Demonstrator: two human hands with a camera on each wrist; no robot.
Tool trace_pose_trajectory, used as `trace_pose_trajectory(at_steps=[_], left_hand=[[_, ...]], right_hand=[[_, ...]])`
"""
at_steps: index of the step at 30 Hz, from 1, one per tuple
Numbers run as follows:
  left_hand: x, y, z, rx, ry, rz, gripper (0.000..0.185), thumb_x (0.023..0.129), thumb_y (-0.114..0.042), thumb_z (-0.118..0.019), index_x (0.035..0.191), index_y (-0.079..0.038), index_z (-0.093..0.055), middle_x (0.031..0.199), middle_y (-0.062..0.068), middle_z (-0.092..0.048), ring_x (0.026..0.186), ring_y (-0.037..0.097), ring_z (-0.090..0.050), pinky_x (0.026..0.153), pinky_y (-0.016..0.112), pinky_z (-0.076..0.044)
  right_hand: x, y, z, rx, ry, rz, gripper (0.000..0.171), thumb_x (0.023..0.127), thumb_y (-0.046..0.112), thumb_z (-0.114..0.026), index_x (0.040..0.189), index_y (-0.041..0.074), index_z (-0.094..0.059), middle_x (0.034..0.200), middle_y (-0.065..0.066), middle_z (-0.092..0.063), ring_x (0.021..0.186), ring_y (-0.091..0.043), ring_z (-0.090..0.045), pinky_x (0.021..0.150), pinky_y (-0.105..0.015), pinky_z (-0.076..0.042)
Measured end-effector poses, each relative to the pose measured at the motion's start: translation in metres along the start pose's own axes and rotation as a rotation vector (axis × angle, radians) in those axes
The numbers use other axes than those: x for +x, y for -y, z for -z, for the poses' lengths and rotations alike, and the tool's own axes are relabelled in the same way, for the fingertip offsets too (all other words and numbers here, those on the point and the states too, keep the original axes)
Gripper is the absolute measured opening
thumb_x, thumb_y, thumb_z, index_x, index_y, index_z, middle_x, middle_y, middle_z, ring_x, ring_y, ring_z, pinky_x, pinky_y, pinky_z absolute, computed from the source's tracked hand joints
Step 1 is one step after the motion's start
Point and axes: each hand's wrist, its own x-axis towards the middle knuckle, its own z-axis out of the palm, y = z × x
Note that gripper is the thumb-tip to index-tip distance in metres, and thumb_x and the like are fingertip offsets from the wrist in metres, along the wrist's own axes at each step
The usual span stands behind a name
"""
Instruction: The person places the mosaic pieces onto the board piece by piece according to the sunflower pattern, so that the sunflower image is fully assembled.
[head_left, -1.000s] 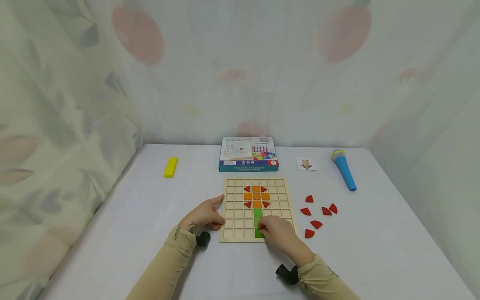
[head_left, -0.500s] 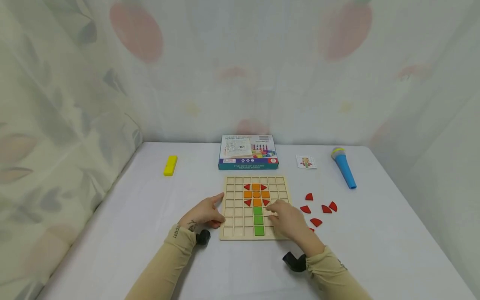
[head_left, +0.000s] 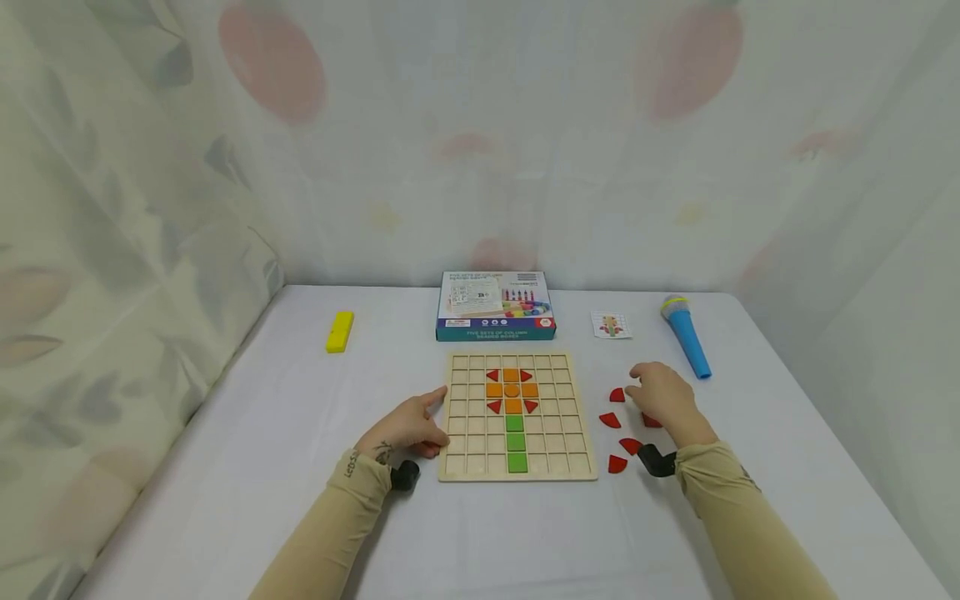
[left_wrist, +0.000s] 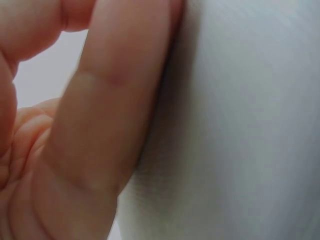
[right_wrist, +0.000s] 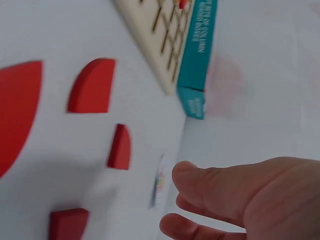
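Note:
A wooden grid board (head_left: pixel 468 425) lies on the white table. It bears orange squares around an orange circle (head_left: pixel 512 390), several red triangles (head_left: pixel 492 407) and a column of three green squares (head_left: pixel 516 442). My left hand (head_left: pixel 403 427) touches the board's left edge with the index finger and thumb spread. In the left wrist view its fingers (left_wrist: pixel 105 100) fill much of the picture. My right hand (head_left: pixel 666 400) hovers over loose red quarter-circle pieces (head_left: pixel 617 464), covering part of the group. Nothing shows between its thumb and fingers in the right wrist view, where red pieces (right_wrist: pixel 95 87) lie below.
Behind the board stands a flat printed box (head_left: pixel 498 308). A small picture card (head_left: pixel 611 325) and a blue toy microphone (head_left: pixel 687 342) lie at the back right. At the back left is a yellow block (head_left: pixel 340 332). Curtains hang behind and beside the table.
My right hand has left the lowest green square and moved right and away from me, over the red pieces. My left hand stays at the board's edge.

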Motion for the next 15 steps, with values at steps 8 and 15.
trace_pose_trajectory(at_steps=[8, 15], left_hand=[[0.0, -0.001, 0.0, -0.002, 0.001, 0.008, 0.092, 0.069, -0.001, -0.073, 0.147, -0.018, -0.027, 0.059, 0.006, -0.058, 0.045, 0.011, -0.053, 0.048, 0.023, -0.05], [0.0, -0.001, 0.0, 0.004, -0.001, 0.0, 0.092, 0.069, -0.001, -0.073, 0.147, -0.017, -0.028, 0.058, 0.005, -0.057, 0.045, 0.011, -0.052, 0.048, 0.023, -0.049]], right_hand=[[0.012, -0.011, -0.019, 0.019, 0.084, -0.042, 0.04, 0.087, 0.022, -0.06, 0.117, -0.004, -0.057, 0.113, -0.023, -0.058, 0.092, -0.033, -0.054, 0.075, -0.048, -0.05], [0.017, -0.008, -0.03, 0.013, 0.085, -0.011, 0.024, 0.086, 0.022, -0.062, 0.099, 0.002, -0.066, 0.088, -0.011, -0.062, 0.078, -0.024, -0.054, 0.066, -0.039, -0.05]])
